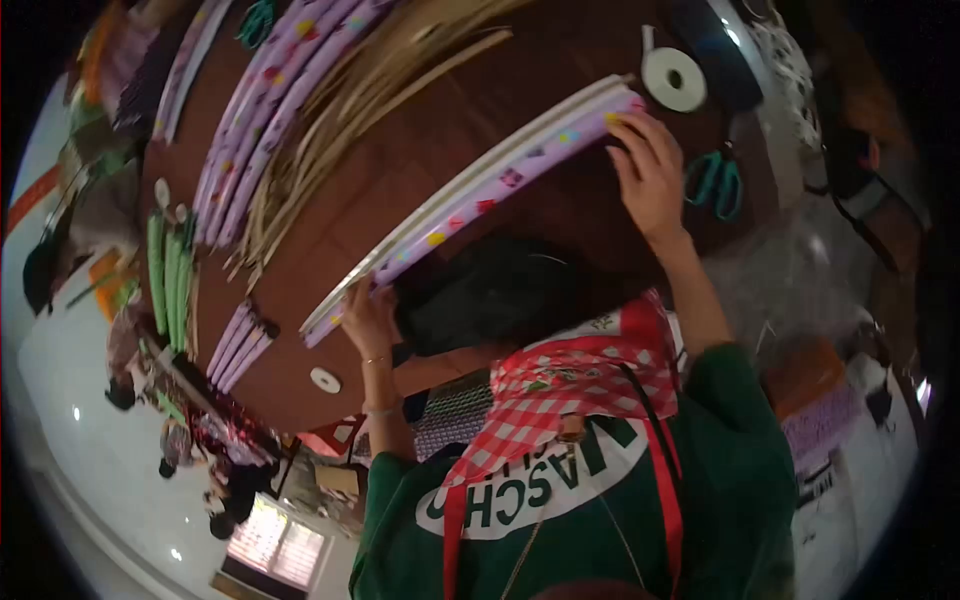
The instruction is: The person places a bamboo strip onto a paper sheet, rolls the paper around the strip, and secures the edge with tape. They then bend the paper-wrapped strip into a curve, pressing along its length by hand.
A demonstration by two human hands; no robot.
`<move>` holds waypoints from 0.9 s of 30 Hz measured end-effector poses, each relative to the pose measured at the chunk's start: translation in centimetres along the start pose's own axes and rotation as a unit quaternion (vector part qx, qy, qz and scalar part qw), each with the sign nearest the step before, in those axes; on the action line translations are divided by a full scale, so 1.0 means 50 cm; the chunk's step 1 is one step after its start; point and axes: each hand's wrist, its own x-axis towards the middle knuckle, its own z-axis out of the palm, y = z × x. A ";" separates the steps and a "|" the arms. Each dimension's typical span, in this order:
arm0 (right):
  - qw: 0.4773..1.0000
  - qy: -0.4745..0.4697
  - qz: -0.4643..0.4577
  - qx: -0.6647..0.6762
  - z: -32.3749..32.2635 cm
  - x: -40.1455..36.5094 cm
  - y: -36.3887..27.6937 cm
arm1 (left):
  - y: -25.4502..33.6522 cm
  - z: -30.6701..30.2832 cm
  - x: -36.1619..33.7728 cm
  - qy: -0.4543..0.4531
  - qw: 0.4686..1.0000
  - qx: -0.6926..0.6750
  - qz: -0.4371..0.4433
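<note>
A long lilac roll of patterned paper (484, 206), with a pale strip along its far edge, lies slantwise across the brown table. My left hand (366, 322) grips it near its lower left end, with the thumb and fingers bent around the edge. At the upper right end, my right hand (650, 170) rests its fingertips on the paper, the fingers apart and the thumb held away. Teal-handled scissors (714, 184) lie to the right of my right hand, and a roll of white tape (673, 79) is just beyond it.
Thin brown sticks (345, 120) lie in a pile beyond the roll, beside several finished lilac rolls (262, 110). Green rolls (170, 280), short lilac rolls (240, 347) and a small white tape roll (325, 380) are at the left. A black bundle (490, 290) sits before me. Other people are in the background.
</note>
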 end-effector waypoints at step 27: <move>0.981 -0.186 -0.048 -0.012 0.076 -0.015 -0.055 | -0.006 0.033 -0.015 0.048 0.998 0.044 -0.007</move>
